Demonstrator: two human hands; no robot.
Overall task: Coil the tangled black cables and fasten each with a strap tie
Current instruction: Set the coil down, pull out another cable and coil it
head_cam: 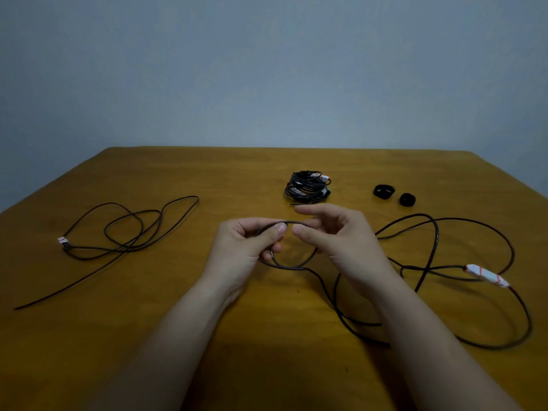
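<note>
Table (166, 173) middle, off edges: left hand (246, 247), right hand (338, 244) grip cable (326, 295).

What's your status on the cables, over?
Left grip and right grip hold one cable, first loop formed. Bundle coiled behind; loose cable at left. Two straps at right, nothing blocking.

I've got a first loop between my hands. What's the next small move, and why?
Probably slide the right hand out along the slack cable and bring a second turn back onto the loop that the left hand grips. Only about one turn is formed, most of that cable sprawls on the table to the right, and the strap ties lie untouched.
</note>
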